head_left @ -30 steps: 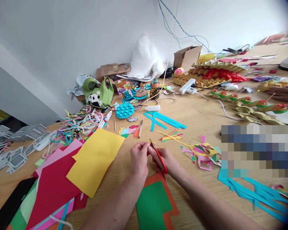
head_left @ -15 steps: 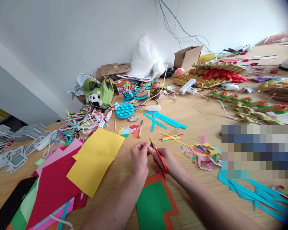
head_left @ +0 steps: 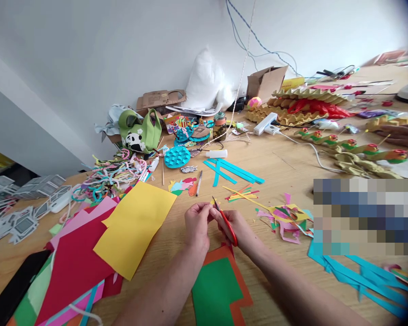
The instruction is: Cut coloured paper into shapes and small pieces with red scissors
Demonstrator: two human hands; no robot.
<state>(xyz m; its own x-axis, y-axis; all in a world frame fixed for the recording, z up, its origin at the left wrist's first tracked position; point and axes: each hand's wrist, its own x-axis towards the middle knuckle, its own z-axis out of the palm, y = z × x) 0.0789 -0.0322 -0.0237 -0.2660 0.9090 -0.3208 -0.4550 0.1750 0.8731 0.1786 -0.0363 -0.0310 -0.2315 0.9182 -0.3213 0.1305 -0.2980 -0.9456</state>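
- The table (head_left: 172,235) spreads under everything; a pixelated block hides part of its right side.
- Red paper (head_left: 81,258) lies left of the hands, partly covered by yellow paper (head_left: 136,235), whose nearest corner points toward the left hand.
- Green paper (head_left: 216,290) lies on orange paper (head_left: 246,299) below the hands, between the forearms; the bottom edge cuts both off, and the left forearm overlaps their side.
- The left hand (head_left: 197,224) has its fingers curled into a pinch, tips meeting the right thumb; I cannot tell whether anything is gripped there.
- The right hand (head_left: 236,224) is closed around the scissors, thumb stretched to the left fingertips; its lower fingers are hard to make out.
- The scissors (head_left: 229,228) sit in the right hand, handles by the palm, tips pointing away from the body, just beside the left fingertips; fingers cover part of them.
- The pen (head_left: 199,183) lies beyond the hands, well clear of both.
- A yellow scrap (head_left: 218,203) shows just beside the blades, too small to read.
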